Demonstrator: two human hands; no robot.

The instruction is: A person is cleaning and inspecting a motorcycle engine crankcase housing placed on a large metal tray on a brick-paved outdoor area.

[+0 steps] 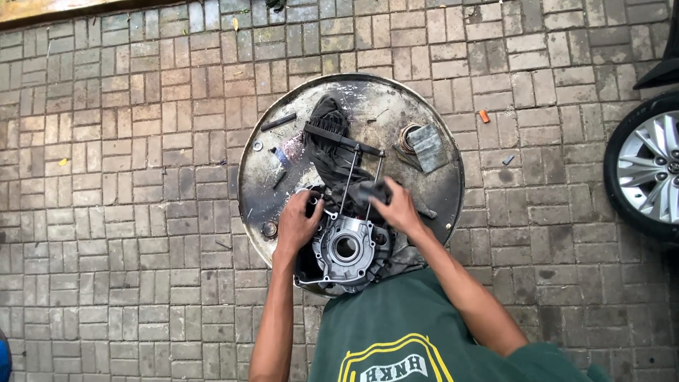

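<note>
A round metal tray (424, 205) lies on the brick paving. At its near edge sits a grey engine casing (346, 249). The left hand (297, 223) grips the casing's left rim; the right hand (397, 208) is closed on a dark rag (368, 191).

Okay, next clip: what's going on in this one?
A person in a green shirt bends over a round metal drum top on brick paving. The left hand grips the edge of a grey engine casing, and the right hand presses a dark rag on its upper side. A black cloth, a bar tool and small parts lie on the drum. A car wheel shows at right.
</note>
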